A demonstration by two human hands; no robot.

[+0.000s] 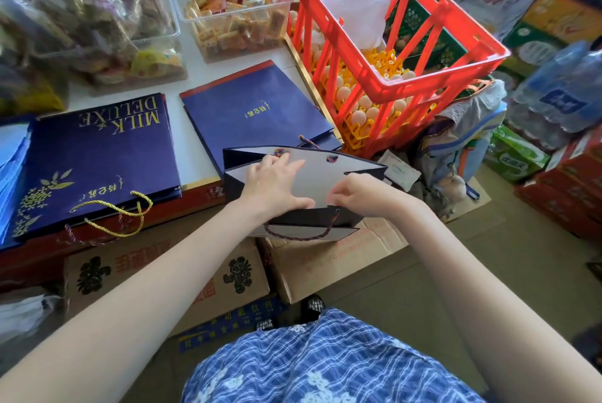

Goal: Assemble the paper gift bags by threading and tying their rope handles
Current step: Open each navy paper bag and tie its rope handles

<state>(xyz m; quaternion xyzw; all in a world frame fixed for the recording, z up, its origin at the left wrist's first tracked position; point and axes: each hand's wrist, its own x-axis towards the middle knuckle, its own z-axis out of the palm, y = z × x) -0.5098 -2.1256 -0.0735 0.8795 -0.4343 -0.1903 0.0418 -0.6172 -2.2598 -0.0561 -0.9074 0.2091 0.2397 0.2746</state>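
Note:
I hold a dark blue paper gift bag [329, 174] open in front of me, its white inside facing up. My left hand [273, 179] reaches into the bag, fingers stretched toward a rope knot [278, 152] at a hole in the far wall. A second knot [331, 159] sits at the other hole. My right hand [358, 192] pinches the bag's near rim. A dark twisted rope handle [299, 235] hangs in a loop from the near wall.
Flat blue bags lie on the table: a stack printed MILK DELUXE [97, 155] with a yellow rope handle [114, 217], another stack [257, 109] behind the open bag. A red crate [391, 44] over egg trays stands at right. Cardboard boxes [182, 275] sit below.

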